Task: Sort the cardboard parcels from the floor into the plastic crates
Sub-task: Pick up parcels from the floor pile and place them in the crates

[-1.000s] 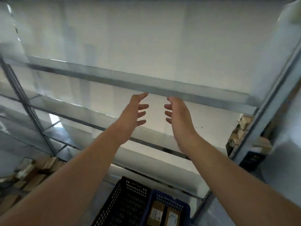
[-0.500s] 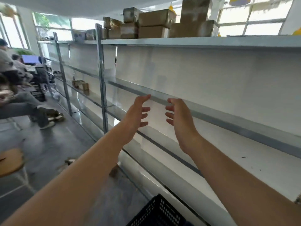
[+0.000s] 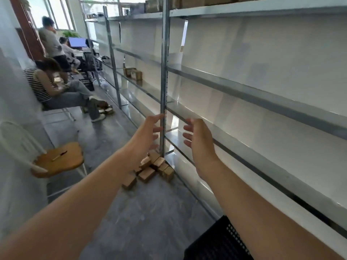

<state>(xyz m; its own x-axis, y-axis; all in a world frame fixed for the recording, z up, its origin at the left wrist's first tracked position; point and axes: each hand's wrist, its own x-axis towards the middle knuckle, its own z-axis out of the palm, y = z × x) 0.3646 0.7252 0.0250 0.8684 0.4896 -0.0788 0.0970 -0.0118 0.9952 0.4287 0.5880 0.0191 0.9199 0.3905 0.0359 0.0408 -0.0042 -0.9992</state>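
Observation:
Several small cardboard parcels (image 3: 152, 170) lie in a heap on the grey floor at the foot of a shelf upright. My left hand (image 3: 148, 136) and my right hand (image 3: 200, 141) are both held out in front of me, palms facing each other, fingers apart, holding nothing. They hover well above the parcels. A black plastic crate (image 3: 217, 241) shows at the bottom edge, partly hidden behind my right forearm.
A long metal shelving rack (image 3: 244, 94) runs along the right side. A wooden stool (image 3: 60, 159) with a pen on it stands at the left. People (image 3: 56, 85) sit and stand further down the aisle. More boxes (image 3: 134, 73) rest on a far shelf.
The view has swung left from the shelf wall to the aisle, bringing the floor parcels and stool into sight. Both hands stay raised, empty and apart.

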